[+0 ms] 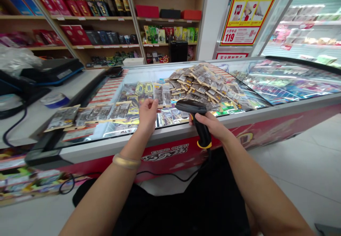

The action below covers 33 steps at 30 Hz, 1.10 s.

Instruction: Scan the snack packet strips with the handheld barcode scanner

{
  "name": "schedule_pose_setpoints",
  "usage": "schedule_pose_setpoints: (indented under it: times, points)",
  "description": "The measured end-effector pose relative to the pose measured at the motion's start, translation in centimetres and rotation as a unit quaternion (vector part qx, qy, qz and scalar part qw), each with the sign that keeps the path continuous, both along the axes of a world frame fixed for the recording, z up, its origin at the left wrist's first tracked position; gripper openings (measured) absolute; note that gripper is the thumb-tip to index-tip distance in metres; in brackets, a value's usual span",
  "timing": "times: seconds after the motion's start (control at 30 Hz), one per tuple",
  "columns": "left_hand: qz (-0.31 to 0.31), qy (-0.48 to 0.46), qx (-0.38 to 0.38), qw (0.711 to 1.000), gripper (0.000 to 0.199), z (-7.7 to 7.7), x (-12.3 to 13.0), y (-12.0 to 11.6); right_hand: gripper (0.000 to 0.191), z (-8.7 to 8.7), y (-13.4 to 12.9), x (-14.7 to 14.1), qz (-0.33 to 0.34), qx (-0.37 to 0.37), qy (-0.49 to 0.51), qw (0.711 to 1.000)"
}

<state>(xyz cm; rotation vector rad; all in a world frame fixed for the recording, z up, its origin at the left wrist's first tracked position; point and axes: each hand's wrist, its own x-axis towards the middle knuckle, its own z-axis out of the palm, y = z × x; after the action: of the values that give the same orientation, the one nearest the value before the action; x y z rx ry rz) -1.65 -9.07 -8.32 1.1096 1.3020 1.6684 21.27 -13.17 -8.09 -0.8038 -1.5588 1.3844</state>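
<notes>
My right hand (209, 122) is wrapped round the grip of a black and yellow barcode scanner (192, 105), whose head points to the left. My left hand (148, 114) is closed, thumb and finger pinched at the lower left corner of a flat snack packet (162, 94) with a clear front and tan edges. That packet lies on the glass top of a chest freezer (125, 78). Right of it rises a large heap of similar packets (205, 83). A row of several more packets (99, 113) stretches off to the left along the glass.
The scanner's cable (170, 174) loops below the freezer's red front. At the left, a counter (16, 129) carries a roll of tape (55, 100) and a black device (53, 71). Behind stand shelves (101, 17) of boxes and bottles. Another glass-topped section (298, 76) extends right.
</notes>
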Motion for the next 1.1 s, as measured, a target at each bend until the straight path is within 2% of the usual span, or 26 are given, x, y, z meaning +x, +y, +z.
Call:
schedule_pose_setpoints:
  times: [0.13,0.43,0.57,0.67,0.8,0.93,1.03,1.1]
  points:
    - [0.005,-0.020,-0.005,1.000,0.024,0.0,0.2,-0.1,0.049,-0.2,0.2,-0.6,-0.003,-0.004,-0.034,0.999]
    - [0.006,-0.015,0.015,1.000,0.025,-0.5,0.2,0.3,0.053,-0.5,0.3,-0.7,-0.024,-0.041,-0.029,0.998]
    - [0.007,-0.003,0.003,1.000,0.030,-0.5,0.2,0.1,0.052,-0.3,0.0,-0.8,-0.026,-0.033,-0.029,0.999]
    - [0.011,0.018,0.000,1.000,0.029,-0.3,-0.7,-0.3,0.050,-0.2,-0.4,-1.4,-0.022,-0.021,-0.023,0.999]
    - [0.067,0.066,0.029,0.995,0.023,0.5,-4.6,-1.3,0.049,-0.3,-0.4,-3.4,0.011,-0.018,0.000,1.000]
    - [0.164,0.108,0.026,0.980,0.020,1.7,-11.2,-2.5,0.049,-0.6,0.4,-7.1,0.055,-0.035,0.015,0.998]
    - [0.264,0.144,-0.017,0.954,0.019,2.3,-16.3,-3.5,0.049,-0.7,0.9,-10.2,0.085,-0.034,0.016,0.996]
    - [0.315,0.199,-0.062,0.926,0.019,2.4,-19.2,-4.2,0.051,-0.6,1.0,-12.0,0.097,-0.029,0.010,0.995]
